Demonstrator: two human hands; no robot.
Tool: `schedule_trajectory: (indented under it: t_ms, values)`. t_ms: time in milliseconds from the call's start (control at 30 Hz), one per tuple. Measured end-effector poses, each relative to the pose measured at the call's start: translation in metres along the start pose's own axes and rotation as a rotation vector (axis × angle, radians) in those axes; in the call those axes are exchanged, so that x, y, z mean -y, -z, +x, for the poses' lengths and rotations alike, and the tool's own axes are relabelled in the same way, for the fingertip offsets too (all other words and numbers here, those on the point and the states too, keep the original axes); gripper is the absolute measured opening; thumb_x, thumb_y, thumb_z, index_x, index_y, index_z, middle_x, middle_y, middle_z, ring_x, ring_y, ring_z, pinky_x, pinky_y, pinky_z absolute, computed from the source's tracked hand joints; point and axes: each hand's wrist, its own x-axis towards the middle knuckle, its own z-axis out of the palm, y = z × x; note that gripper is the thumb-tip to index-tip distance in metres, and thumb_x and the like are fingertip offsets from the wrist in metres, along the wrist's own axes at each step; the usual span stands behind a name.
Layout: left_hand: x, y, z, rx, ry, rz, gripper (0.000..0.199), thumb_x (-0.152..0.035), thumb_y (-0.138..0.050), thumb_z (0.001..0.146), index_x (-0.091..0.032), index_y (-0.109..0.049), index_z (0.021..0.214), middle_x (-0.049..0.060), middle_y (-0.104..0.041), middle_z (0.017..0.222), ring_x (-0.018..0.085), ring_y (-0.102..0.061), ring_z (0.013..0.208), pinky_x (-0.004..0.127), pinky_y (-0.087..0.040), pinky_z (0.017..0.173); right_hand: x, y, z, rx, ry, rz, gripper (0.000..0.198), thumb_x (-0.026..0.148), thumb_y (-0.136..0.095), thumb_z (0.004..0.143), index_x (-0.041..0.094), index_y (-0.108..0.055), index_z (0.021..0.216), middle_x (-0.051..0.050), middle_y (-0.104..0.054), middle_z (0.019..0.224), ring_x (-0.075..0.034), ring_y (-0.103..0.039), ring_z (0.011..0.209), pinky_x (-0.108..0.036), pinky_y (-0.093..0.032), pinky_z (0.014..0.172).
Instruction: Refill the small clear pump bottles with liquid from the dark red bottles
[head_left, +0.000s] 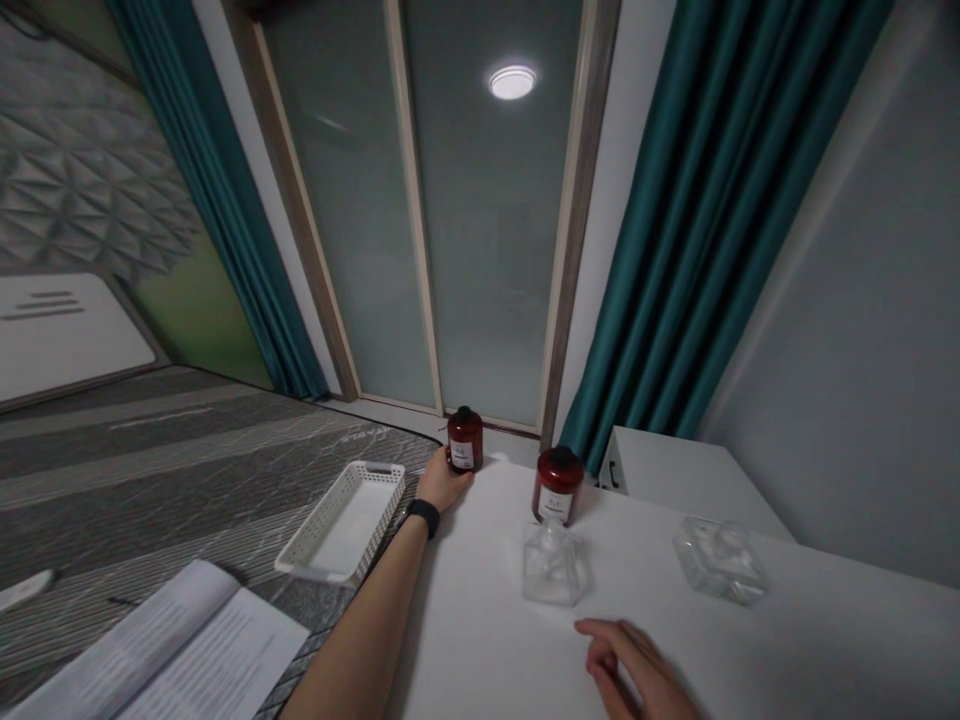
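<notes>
At the far left corner of the white table [480, 600], my left hand [442, 480] grips a dark red-brown bottle [465, 440] with a black top and a white label. Its thumb shows low at the front; the other fingers are mostly hidden behind the bottle. A second bottle of the same kind [559, 475] stands to the right. Just in front of that one sits a clear faceted glass vessel [553, 568]. My right hand [634, 665], slightly blurred, hovers over the near part of the table, fingers apart and holding nothing. Another clear glass piece [720, 560] is further right.
Left of the table, a grey striped bed cover [225, 440] carries a white perforated basket [337, 525], an open book [187, 650] and a white object [26, 590]. A white cabinet [690, 475] stands beyond the table, near teal curtains [697, 230] and a glass sliding door [487, 250].
</notes>
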Motion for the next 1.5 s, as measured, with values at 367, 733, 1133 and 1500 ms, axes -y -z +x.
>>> schedule_trajectory:
  t_ms: [367,733,1133,1500]
  values:
    - [-0.017,0.029,-0.037,-0.133,0.004,0.016,0.028,-0.014,-0.056,0.077,-0.015,-0.055,0.105,0.013,-0.063,0.112,0.030,-0.057,0.113,0.047,-0.040,0.101,0.017,0.003,-0.004,-0.033,-0.001,-0.025,0.026,0.022,-0.048,0.090,0.023,-0.065,0.109,-0.006,-0.069,0.088,-0.021,-0.066,0.084,-0.034,-0.054,0.080]
    - [-0.092,0.017,-0.111,0.371,-0.449,-0.275,0.048,-0.032,-0.068,0.080,-0.019,-0.053,0.123,0.011,-0.060,0.121,0.027,-0.057,0.111,0.039,-0.047,0.092,0.027,0.007,-0.005,-0.086,0.097,-0.112,0.025,0.014,-0.042,0.092,0.022,-0.061,0.106,-0.006,-0.066,0.094,-0.023,-0.061,0.092,-0.041,-0.048,0.087]
    - [-0.071,0.027,-0.112,0.406,-0.564,-0.098,0.061,-0.019,-0.072,0.072,-0.017,-0.049,0.128,0.012,-0.056,0.123,0.028,-0.054,0.114,0.043,-0.045,0.102,0.024,0.006,-0.005,-0.078,0.110,-0.112,0.026,0.013,-0.044,0.090,0.024,-0.061,0.106,-0.005,-0.067,0.093,-0.024,-0.062,0.092,-0.040,-0.048,0.087]
    - [-0.019,0.039,-0.078,0.105,-0.336,-0.036,0.067,-0.026,-0.068,0.079,-0.020,-0.039,0.139,0.013,-0.054,0.133,0.027,-0.056,0.120,0.045,-0.046,0.101,0.020,0.006,-0.005,-0.045,0.077,-0.092,0.026,0.016,-0.047,0.089,0.025,-0.064,0.106,-0.006,-0.068,0.096,-0.024,-0.063,0.095,-0.040,-0.050,0.088]
